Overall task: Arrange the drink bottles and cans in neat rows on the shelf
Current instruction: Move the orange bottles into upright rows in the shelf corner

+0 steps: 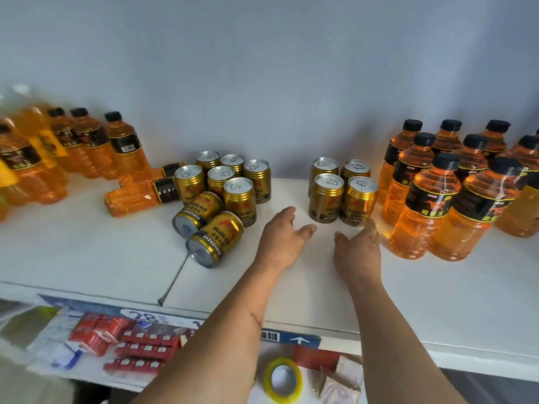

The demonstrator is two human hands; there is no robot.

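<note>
Both hands reach over the white shelf (87,252) and hold nothing: the left hand (284,239) lies palm down with fingers loosely spread on the bare shelf surface, and the right hand (357,246) is likewise released, its fingers stretched toward the four upright gold cans (342,192) that stand in a tidy two-by-two block just beyond the fingertips; whether the right fingers touch the nearest can cannot be told. To the right of that block, a group of orange drink bottles with black caps (455,188) stands upright in close rows, the nearest bottle just beside the right hand. To the left of the hands is a looser cluster of upright gold cans (230,179), and in front of it two toppled gold cans (208,227) lie on their sides, bottoms facing the camera, one against the other. Behind and left of these, two orange bottles (140,191) lie flat on the shelf, touching the can cluster. Farther left, more upright orange bottles (87,144) stand against the pale wall (262,68), the leftmost blurred. Below the shelf edge, red packets (128,345) and a roll of yellow tape (283,380) sit on a lower level.
</note>
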